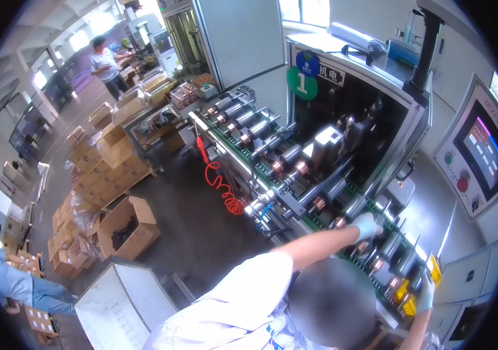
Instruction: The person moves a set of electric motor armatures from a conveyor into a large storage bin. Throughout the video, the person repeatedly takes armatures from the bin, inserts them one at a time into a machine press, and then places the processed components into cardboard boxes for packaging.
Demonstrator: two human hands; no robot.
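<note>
My left hand (367, 226), in a pale glove, reaches over the green-edged conveyor. Its fingers close around a motor armature, a grey cylinder with a shaft, partly hidden by the glove. Closer to the conveyor's near right end, my right hand (426, 294), also gloved, grips the end of another armature (415, 281). Between the hands, more armatures (390, 246) lie crosswise in the conveyor's holders, copper-coloured ends toward the left. A yellow piece (405, 296) shows beside my right hand, and a second yellow piece (434, 269) stands behind it.
A dark machine bay (342, 99) stands behind the conveyor (243, 154). To the right is a control panel (475, 149) with a screen and red button. A coiled red air hose (220, 184) hangs at left, near stacked cartons (112, 166). Two other people stand farther off.
</note>
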